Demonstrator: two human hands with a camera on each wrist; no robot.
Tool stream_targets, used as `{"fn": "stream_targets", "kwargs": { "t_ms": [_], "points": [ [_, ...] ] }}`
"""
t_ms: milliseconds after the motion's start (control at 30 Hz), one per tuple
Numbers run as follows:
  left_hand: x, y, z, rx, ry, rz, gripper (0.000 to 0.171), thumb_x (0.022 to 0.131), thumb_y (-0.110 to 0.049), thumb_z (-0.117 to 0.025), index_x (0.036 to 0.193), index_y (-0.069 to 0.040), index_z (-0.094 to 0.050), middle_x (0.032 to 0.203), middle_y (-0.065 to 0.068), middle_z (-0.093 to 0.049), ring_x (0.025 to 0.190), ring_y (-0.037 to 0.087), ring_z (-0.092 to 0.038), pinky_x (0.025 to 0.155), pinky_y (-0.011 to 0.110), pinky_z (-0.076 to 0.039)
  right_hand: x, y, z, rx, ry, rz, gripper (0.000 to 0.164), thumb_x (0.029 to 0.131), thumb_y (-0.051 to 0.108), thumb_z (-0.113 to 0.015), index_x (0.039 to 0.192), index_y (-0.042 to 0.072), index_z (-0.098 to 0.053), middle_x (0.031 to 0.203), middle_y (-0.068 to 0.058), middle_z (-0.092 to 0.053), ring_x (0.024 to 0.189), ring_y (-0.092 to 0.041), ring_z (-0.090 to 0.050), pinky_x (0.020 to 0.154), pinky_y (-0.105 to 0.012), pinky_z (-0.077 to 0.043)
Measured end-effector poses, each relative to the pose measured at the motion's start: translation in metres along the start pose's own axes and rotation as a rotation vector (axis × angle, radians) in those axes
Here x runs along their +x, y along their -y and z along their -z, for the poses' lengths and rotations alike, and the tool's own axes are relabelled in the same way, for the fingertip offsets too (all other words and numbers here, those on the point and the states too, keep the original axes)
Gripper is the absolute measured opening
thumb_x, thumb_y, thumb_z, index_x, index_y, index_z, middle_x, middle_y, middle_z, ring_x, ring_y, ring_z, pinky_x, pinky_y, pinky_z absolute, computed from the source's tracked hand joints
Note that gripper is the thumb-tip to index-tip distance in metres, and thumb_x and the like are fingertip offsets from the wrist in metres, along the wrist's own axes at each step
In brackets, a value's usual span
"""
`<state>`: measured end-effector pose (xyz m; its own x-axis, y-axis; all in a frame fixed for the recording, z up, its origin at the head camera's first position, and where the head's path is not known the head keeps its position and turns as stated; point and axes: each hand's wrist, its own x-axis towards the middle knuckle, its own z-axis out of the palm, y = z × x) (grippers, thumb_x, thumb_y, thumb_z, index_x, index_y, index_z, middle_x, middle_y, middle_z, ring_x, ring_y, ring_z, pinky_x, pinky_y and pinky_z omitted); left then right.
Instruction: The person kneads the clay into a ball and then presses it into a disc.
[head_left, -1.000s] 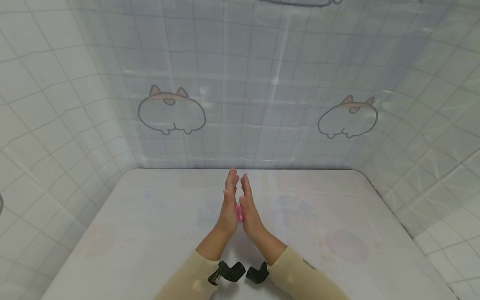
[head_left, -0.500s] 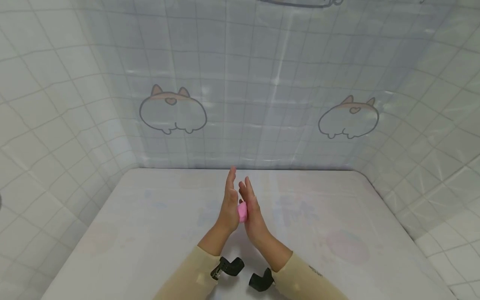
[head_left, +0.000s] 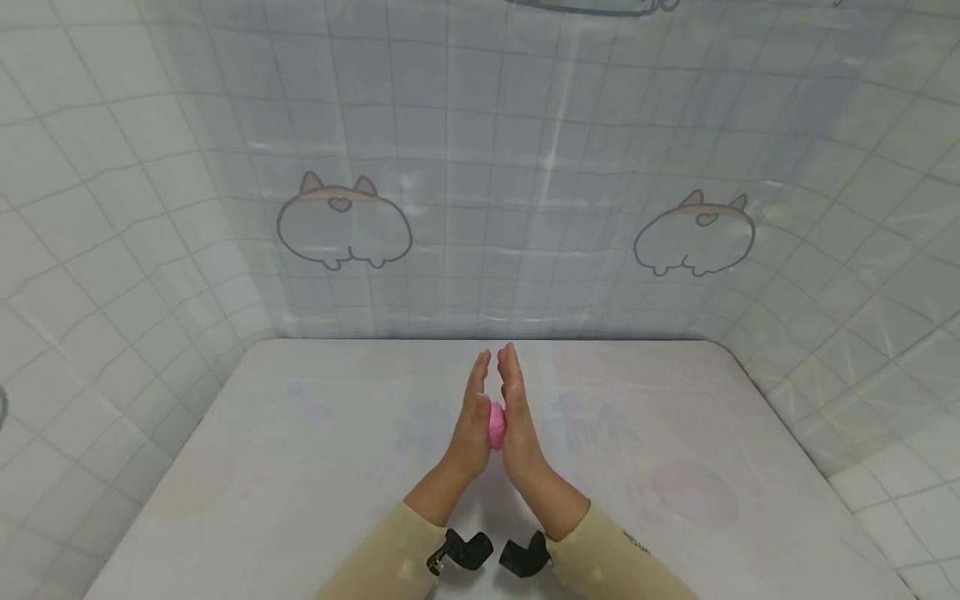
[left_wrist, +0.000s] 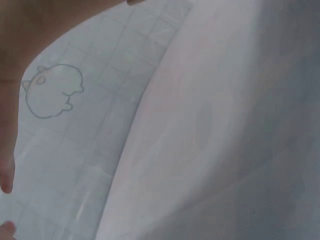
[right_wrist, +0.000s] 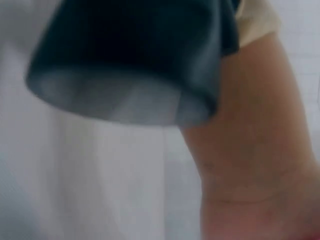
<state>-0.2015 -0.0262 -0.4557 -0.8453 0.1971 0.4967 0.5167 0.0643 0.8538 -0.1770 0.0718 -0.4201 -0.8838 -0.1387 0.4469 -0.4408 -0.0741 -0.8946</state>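
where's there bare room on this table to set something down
The table is bare between the left hand and left sheeting, and between the right hand and right sheeting. It's crowded in the middle: both hands press a pink lump between them, with black fittings at the sleeves.

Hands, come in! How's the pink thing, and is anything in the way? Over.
Left hand, right hand: facing each other, fairly flat. Pink lump: pressed between them. Nothing else seen between.

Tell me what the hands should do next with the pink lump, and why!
Probably slide the right hand gently against the left hand, because the pink lump sits between their facing palms and the fingers are straight, not wrapped around it.
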Motion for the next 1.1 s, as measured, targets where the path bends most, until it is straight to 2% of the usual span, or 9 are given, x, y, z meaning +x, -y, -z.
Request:
{"fn": "stream_targets", "kwargs": {
  "t_ms": [167, 367, 567, 667, 767, 900, 1000, 1100],
  "points": [
    [-0.003, -0.007, 0.0, 0.013, 0.054, 0.034, 0.084, 0.099, -0.07, -0.007, 0.162, -0.014, -0.013, 0.167, 0.007, -0.012, 0.15, 0.034, -0.018, 0.112, 0.07, -0.015, 0.005, 0.002, -0.001, -0.064, -0.047, 0.013, 0.076, 0.101, 0.067, -0.02, 0.162, 0.025, -0.006, 0.167, 0.0, -0.01, 0.153, -0.025, -0.01, 0.114, -0.068, -0.006],
    [-0.004, -0.014, 0.002, -0.026, 0.11, 0.045, 0.079, 0.102, -0.064, -0.004, 0.161, -0.012, -0.016, 0.167, 0.011, -0.012, 0.15, 0.036, -0.019, 0.113, 0.07, -0.012, 0.014, 0.0, 0.003, -0.146, -0.097, 0.05, 0.083, 0.098, 0.073, -0.021, 0.162, 0.022, -0.009, 0.167, -0.002, -0.012, 0.152, -0.025, -0.013, 0.113, -0.068, -0.012],
    [-0.003, -0.019, 0.002, -0.048, 0.155, 0.037, 0.082, 0.101, -0.067, -0.003, 0.162, -0.013, -0.014, 0.167, 0.012, -0.007, 0.152, 0.035, -0.008, 0.112, 0.072, -0.006, 0.025, -0.014, 0.014, -0.243, -0.124, 0.033, 0.086, 0.097, 0.076, -0.019, 0.162, 0.022, -0.009, 0.167, -0.005, -0.012, 0.151, -0.029, -0.015, 0.112, -0.069, -0.016],
    [-0.003, -0.021, 0.002, -0.071, 0.164, 0.039, 0.083, 0.1, -0.068, -0.002, 0.162, -0.013, -0.01, 0.168, 0.009, -0.006, 0.152, 0.034, -0.008, 0.112, 0.072, -0.006, 0.027, -0.024, 0.018, -0.262, -0.1, 0.014, 0.088, 0.096, 0.077, -0.018, 0.162, 0.02, -0.008, 0.167, -0.005, -0.01, 0.151, -0.03, -0.013, 0.112, -0.07, -0.014],
    [-0.002, -0.024, 0.003, -0.135, 0.156, 0.045, 0.086, 0.097, -0.072, -0.002, 0.162, -0.015, -0.007, 0.168, 0.007, -0.006, 0.152, 0.034, -0.01, 0.112, 0.071, -0.005, 0.027, -0.033, 0.019, -0.23, -0.045, -0.016, 0.09, 0.095, 0.077, -0.019, 0.162, 0.019, -0.006, 0.168, -0.003, -0.006, 0.152, -0.029, -0.009, 0.112, -0.071, -0.01],
    [0.001, -0.029, 0.005, -0.217, 0.132, 0.038, 0.091, 0.094, -0.077, -0.004, 0.162, -0.016, -0.006, 0.168, 0.008, -0.004, 0.152, 0.033, -0.006, 0.112, 0.071, -0.001, 0.024, -0.038, 0.018, -0.203, 0.02, -0.027, 0.09, 0.096, 0.077, -0.02, 0.162, 0.018, -0.005, 0.168, -0.003, -0.004, 0.153, -0.029, -0.005, 0.111, -0.073, -0.005],
    [0.006, -0.031, 0.006, -0.237, 0.112, 0.014, 0.092, 0.094, -0.077, -0.006, 0.162, -0.015, -0.006, 0.167, 0.009, -0.004, 0.152, 0.035, -0.005, 0.111, 0.071, 0.0, 0.022, -0.036, 0.016, -0.216, 0.052, -0.012, 0.088, 0.096, 0.076, -0.019, 0.162, 0.019, -0.004, 0.168, -0.004, -0.004, 0.153, -0.031, -0.004, 0.111, -0.074, -0.004],
    [0.01, -0.029, 0.006, -0.216, 0.087, -0.004, 0.09, 0.095, -0.077, -0.008, 0.162, -0.016, -0.006, 0.167, 0.007, -0.004, 0.152, 0.034, -0.006, 0.112, 0.071, -0.001, 0.02, -0.034, 0.016, -0.216, 0.083, 0.013, 0.088, 0.097, 0.075, -0.016, 0.162, 0.018, -0.003, 0.168, -0.005, -0.003, 0.153, -0.031, -0.003, 0.112, -0.072, -0.005]
  ]
}}
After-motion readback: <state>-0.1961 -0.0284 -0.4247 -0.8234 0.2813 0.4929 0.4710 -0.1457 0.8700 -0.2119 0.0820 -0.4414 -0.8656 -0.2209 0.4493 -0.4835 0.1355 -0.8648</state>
